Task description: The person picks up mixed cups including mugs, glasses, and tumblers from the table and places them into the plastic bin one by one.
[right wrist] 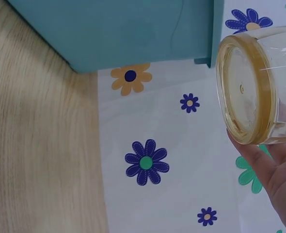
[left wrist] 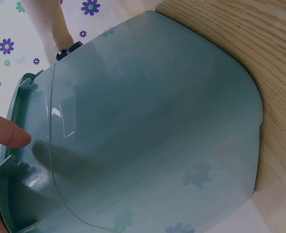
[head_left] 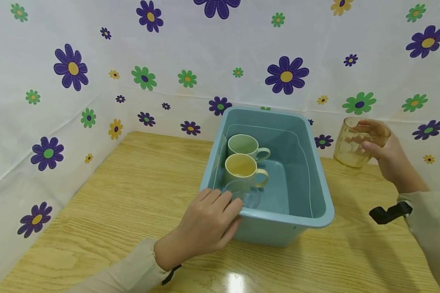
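Note:
A blue-grey plastic tub (head_left: pixel 317 171) stands on the table. My left hand (head_left: pixel 209 221) grips the tub's near rim at its left corner, fingers over the edge and thumb below, as the left wrist view also shows. Raised to the right of the tub, my right hand (head_left: pixel 386 152) holds an amber glass cup (head_left: pixel 348 142); its thick round base (right wrist: pixel 245 90) shows in the right wrist view. Along the tub's left side stand a pale green mug (head_left: pixel 242 143), a yellow mug (head_left: pixel 240 167) and a clear glass (head_left: pixel 247 195), which my left hand partly covers.
The wood-grain table (head_left: pixel 132 191) extends to both sides of the tub. Behind and to the left hangs a white cloth (head_left: pixel 205 44) with purple, green and yellow flowers. A black strap (head_left: pixel 392 212) is around the right wrist.

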A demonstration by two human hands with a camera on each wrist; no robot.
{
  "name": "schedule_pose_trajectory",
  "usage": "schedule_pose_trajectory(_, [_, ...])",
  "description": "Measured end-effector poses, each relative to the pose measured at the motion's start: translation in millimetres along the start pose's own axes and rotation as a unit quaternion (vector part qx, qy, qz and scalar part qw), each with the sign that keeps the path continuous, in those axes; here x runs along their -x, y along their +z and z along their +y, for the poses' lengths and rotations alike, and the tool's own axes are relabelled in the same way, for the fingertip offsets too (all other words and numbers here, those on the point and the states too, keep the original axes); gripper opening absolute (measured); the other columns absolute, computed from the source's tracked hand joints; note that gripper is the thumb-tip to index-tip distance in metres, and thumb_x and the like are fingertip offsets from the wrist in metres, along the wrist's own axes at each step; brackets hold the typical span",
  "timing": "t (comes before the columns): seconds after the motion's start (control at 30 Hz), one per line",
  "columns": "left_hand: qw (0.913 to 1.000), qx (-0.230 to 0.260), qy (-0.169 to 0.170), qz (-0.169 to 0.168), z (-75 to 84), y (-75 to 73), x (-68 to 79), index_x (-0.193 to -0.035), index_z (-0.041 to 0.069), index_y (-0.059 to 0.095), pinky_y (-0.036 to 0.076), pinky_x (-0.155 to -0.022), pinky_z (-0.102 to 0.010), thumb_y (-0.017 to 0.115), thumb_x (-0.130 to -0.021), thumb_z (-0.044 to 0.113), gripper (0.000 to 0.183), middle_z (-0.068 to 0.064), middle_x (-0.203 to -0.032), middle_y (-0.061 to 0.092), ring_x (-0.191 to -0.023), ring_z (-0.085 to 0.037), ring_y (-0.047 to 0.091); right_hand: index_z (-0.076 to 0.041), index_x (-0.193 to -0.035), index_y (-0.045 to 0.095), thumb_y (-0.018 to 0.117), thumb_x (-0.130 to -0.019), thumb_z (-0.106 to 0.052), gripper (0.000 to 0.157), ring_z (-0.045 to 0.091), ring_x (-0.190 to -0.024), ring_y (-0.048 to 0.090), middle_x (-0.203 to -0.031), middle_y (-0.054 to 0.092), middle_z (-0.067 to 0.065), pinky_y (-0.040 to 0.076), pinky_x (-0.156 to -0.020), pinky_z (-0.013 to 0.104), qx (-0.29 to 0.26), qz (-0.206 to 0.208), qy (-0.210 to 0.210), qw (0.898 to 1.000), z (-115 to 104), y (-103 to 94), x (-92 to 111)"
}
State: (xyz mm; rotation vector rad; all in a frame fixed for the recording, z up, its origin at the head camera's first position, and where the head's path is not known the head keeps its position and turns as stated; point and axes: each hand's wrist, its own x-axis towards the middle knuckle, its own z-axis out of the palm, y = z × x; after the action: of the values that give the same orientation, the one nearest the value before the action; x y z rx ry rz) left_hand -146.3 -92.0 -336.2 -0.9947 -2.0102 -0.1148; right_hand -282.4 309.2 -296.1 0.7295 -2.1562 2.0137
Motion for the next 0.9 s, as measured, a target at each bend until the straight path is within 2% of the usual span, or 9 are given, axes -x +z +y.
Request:
schedule_pose_trajectory(0.47, [1.0,-0.001,-0.001,0.002,-0.1,0.9,-0.3,-0.079,0.013,0.054,0.031,-0.054,-0.025,0.047,-0.083,0.023,0.012,0.002,-0.062,0.043,-0.052,-0.013,0.039,-0.015,-0.13,0.049,0.056,-0.088,-0.005,0.044,0.008,-0.103,0.062,-0.12,0.061,-0.005,0.052,-0.077,0.018,-0.009,-0.015,0.006,1.0,-29.6,11.0,-16.4])
schedule_pose_trajectory(0.9, [1.0,0.001,-0.001,0.007,-0.5,1.4,-0.7,-0.08,0.013,0.054,0.032,-0.055,-0.026,0.046,-0.085,0.023,0.015,0.002,-0.063,0.044,-0.053,-0.013,0.04,-0.016,-0.135,0.047,0.058,-0.086,0.0,0.053,0.012,-0.101,0.065,-0.118,0.064,-0.002,0.053,-0.079,0.021,-0.03,-0.037,-0.004,0.999,-51.6,36.0,-31.0])
